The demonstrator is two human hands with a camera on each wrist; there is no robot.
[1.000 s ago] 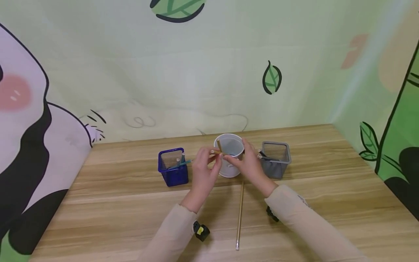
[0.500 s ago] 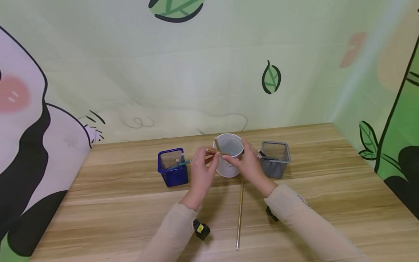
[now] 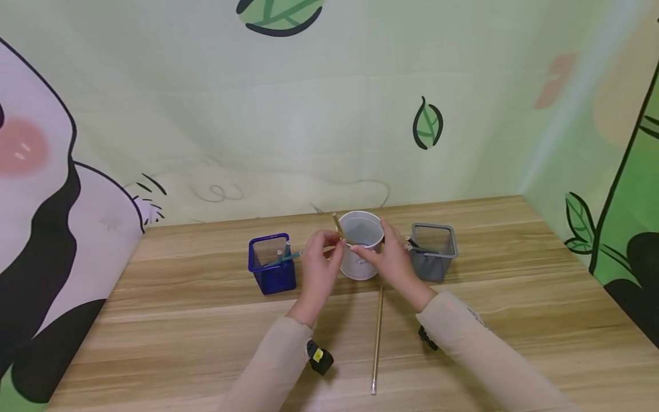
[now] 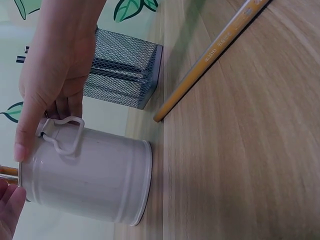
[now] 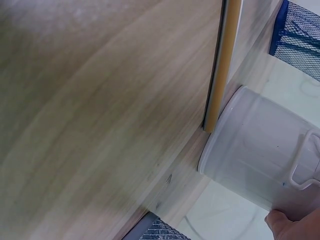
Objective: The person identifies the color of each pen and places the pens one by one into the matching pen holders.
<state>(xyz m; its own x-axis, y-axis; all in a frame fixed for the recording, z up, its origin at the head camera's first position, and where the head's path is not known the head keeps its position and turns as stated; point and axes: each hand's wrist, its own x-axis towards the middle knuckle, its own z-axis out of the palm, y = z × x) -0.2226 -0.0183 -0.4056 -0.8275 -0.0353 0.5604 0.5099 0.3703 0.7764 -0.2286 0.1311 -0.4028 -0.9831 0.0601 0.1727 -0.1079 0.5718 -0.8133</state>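
A small white metal bucket (image 3: 358,268) with a wire handle stands on the table. My right hand (image 3: 395,256) grips its right side, with the thumb along the rim. At the left of the rim, my left hand (image 3: 320,258) pinches a yellow pencil (image 3: 337,224) between thumb and fingers. Two pencil ends (image 4: 8,174) poke out by the left fingertips in the left wrist view. The lower parts of these pencils are hidden in the bucket. Another yellow pencil (image 3: 378,337) lies on the wood in front of the bucket, its eraser end towards me.
To the left stands a blue mesh holder (image 3: 275,280) with several teal pencils. A grey mesh holder (image 3: 433,266) with black pencils is close to my right hand. Behind the wooden table (image 3: 195,343) rises a printed wall sheet (image 3: 319,126).
The upright pencil end has tilted and shifted left along the rim. The other pencil's end, which pointed left over my left hand, no longer shows there. My right hand stays on the bucket.
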